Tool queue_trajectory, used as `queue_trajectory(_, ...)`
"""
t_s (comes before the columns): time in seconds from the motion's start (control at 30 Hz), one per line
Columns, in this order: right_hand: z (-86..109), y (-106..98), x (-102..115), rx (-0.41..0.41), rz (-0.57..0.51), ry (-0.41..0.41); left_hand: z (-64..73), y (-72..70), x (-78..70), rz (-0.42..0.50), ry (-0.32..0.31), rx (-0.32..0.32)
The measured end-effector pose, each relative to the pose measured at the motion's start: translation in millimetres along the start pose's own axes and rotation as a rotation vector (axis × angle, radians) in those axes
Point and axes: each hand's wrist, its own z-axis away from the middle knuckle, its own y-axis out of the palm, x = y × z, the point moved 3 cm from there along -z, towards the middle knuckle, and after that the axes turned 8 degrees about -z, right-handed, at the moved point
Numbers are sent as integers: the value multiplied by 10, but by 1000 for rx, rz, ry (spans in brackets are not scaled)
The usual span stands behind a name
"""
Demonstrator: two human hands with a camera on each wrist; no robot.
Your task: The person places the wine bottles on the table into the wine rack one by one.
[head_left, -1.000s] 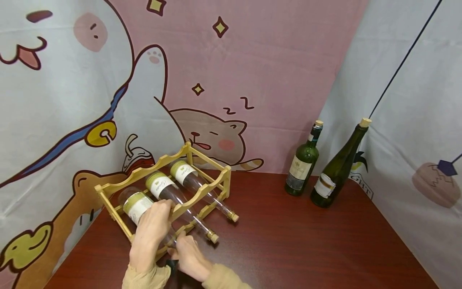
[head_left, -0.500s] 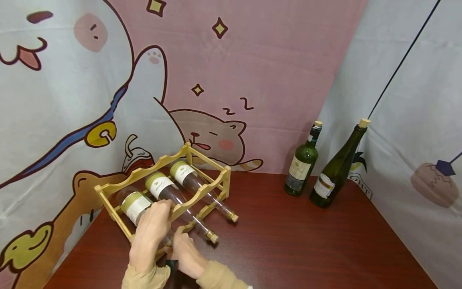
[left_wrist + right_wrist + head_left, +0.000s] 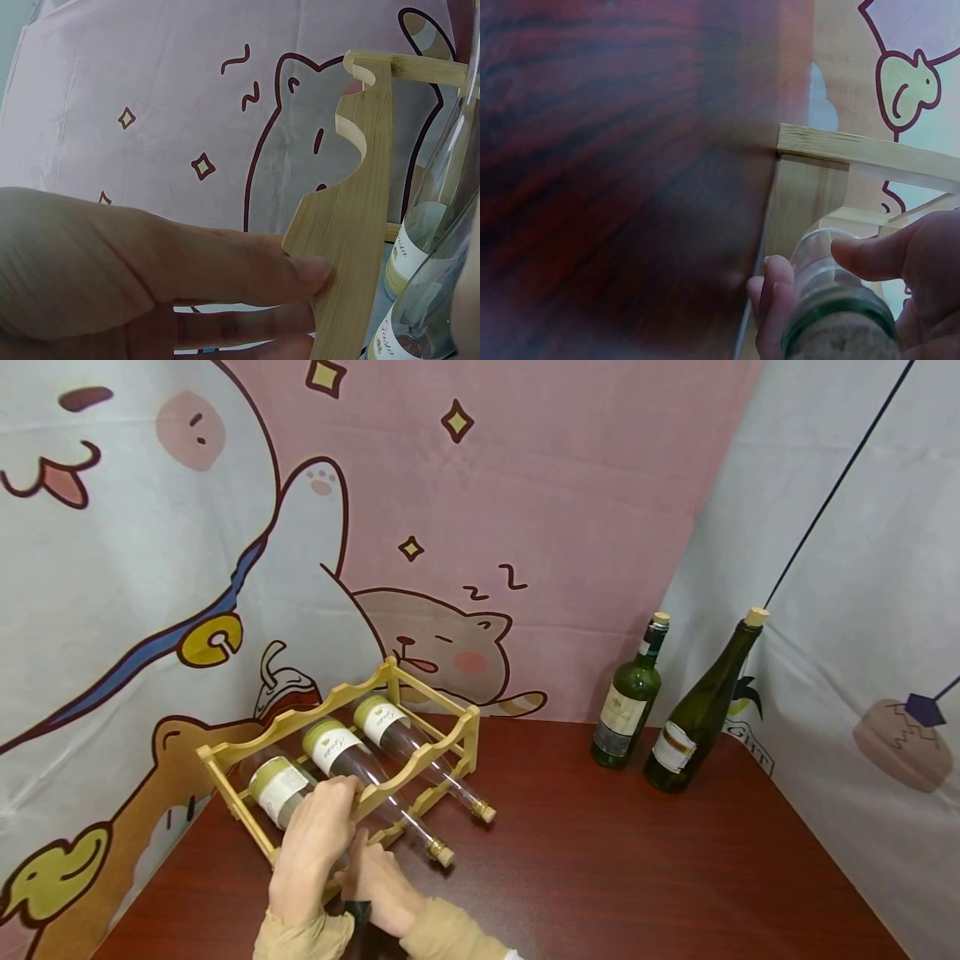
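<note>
A light wooden wine rack stands on the left of the table. My left hand grips its scalloped upper front rail, thumb on the flat face in the left wrist view. Low at the front of the rack, my right hand holds the neck of the leftmost clear wine bottle. Fingers and thumb curl round that neck in the right wrist view, where a cork and green band face the camera. Two similar clear bottles, a middle one and a right one, lie in the lower tier, necks forward.
Toward the back right, a green wine bottle stands beside a taller dark green bottle, both corked. The dark red tabletop stretches to the right of the rack. A printed cartoon cloth hangs close behind.
The leftmost bottle has slid slightly back and left into the rack, and my right hand has moved with it. My left hand stays on the rail.
</note>
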Motion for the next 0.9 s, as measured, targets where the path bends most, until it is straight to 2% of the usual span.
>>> queue_trajectory(0.17, 5, 28, -16, -22, 42, -13, -10, 7, 0, 2, 10, 5)
queue_trajectory(0.47, -2, 41, -53, -17, 215, 11, -4, -2, -4, -7, 7, 5)
queue_trajectory(0.67, 34, -19, -77, -60, 311, -44, -8, 5, -5, 3, 15, 7)
queue_trajectory(0.9, 75, -102, -70, -45, 423, -37, -6, -1, 2, 1, 6, 14)
